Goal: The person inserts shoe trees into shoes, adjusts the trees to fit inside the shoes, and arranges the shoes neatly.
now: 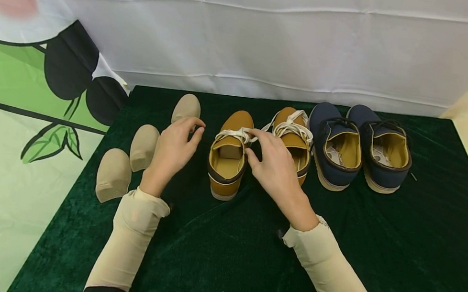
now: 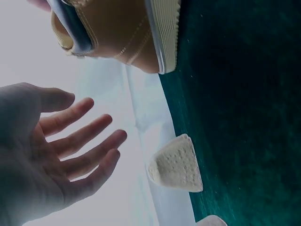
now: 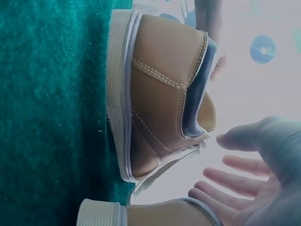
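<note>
— Start with the tabletop (image 1: 212, 259)?
— Covered in dark green cloth. Toward its far right corner, a navy pair (image 1: 366, 158) of shoes, toes to the far edge.
— And left of that?
— Just beside, the right tan shoe (image 1: 293, 141), near the far edge's middle. Then, farther left, the left tan shoe (image 1: 227, 168), upright, heel toward the near edge.
— Hands?
— Well apart, either side of the left tan shoe. Left hand (image 1: 174, 148) loosely bent, holding nothing. Right hand (image 1: 274, 165) relaxed, thumb and forefinger near the laces (image 1: 237, 135); touching or just beside, can't tell.
— Smaller things?
— Three beige forms (image 1: 144, 148) along the left edge. Inside the left tan shoe, a brownish block (image 1: 230, 152).
</note>
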Demonstrator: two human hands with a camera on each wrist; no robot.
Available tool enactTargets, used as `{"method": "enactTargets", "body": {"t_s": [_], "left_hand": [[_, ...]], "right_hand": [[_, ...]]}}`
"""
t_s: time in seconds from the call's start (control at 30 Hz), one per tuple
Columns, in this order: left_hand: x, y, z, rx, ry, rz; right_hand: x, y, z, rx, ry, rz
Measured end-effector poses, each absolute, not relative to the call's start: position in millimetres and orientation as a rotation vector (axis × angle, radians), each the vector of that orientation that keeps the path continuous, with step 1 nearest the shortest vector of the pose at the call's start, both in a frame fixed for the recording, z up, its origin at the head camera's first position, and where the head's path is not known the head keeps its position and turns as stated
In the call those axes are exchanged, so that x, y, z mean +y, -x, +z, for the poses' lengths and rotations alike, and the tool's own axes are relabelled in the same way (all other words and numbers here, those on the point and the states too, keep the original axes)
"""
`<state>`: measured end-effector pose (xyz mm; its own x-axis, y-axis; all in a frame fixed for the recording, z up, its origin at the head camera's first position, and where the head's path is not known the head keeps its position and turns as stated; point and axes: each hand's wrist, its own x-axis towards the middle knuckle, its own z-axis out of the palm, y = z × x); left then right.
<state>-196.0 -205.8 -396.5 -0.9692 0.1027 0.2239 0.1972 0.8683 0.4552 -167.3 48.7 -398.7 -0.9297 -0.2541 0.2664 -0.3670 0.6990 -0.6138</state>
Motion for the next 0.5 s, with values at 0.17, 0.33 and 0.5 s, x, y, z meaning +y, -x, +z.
{"method": "enactTargets", "body": {"t_s": [0.17,0.33,0.5], "left_hand": [[-209.8,197.2,-399.3,-2.859,0.16,-0.676],[-214.5,198.1,-401.5,-2.888,0.082,-0.592],[-219.3,197.6,-402.6,-2.945,-0.013,-0.545]], "right_hand": [[52.6,168.1,-396.4,-2.742,-0.501,1.045],[57.7,170.4,-394.6,-2.725,-0.484,1.045],[62.3,172.6,-394.1,-2.728,-0.485,1.022]]}}
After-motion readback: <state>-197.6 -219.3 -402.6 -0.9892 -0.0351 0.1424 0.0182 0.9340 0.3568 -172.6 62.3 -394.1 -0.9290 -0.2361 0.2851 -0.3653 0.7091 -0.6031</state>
